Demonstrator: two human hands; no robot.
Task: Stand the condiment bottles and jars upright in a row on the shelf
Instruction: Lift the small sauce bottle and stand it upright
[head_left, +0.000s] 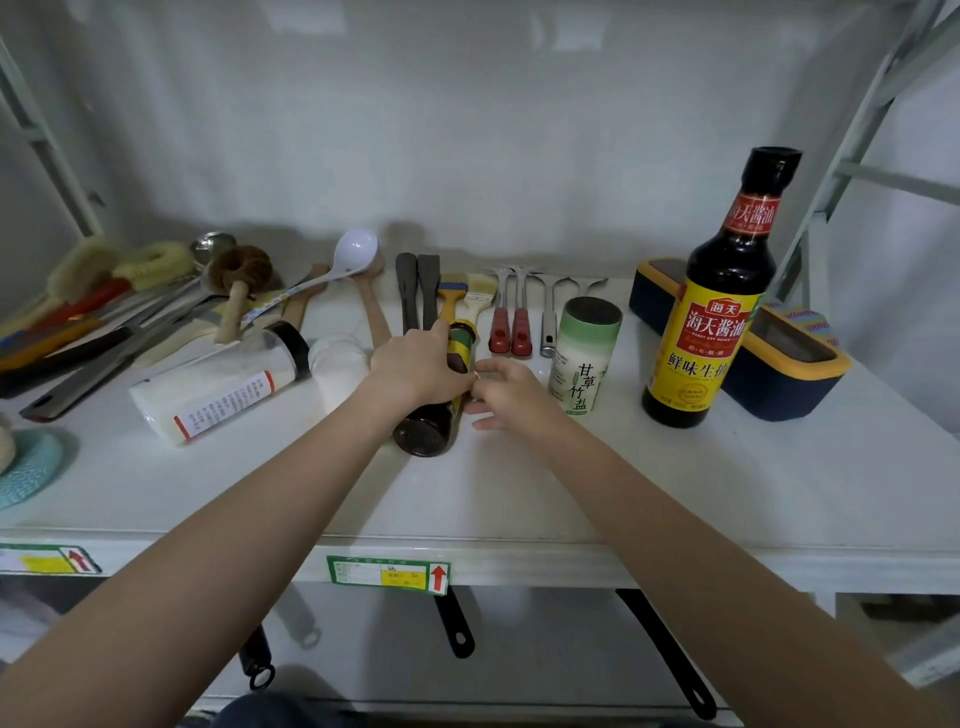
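Left hand (415, 364) closed around a dark bottle (434, 415) lying on its side on the white shelf (571, 483), cap end pointing to the back. Right hand (511, 397) with fingers loose and spread, just beside the same bottle, maybe touching (hard to tell). Already upright: green-capped salt jar (584, 353) and tall soy sauce bottle (719, 291) to the right. Still lying down on the left: long white bottle (218, 387), with a small white jar (338, 366) next to it.
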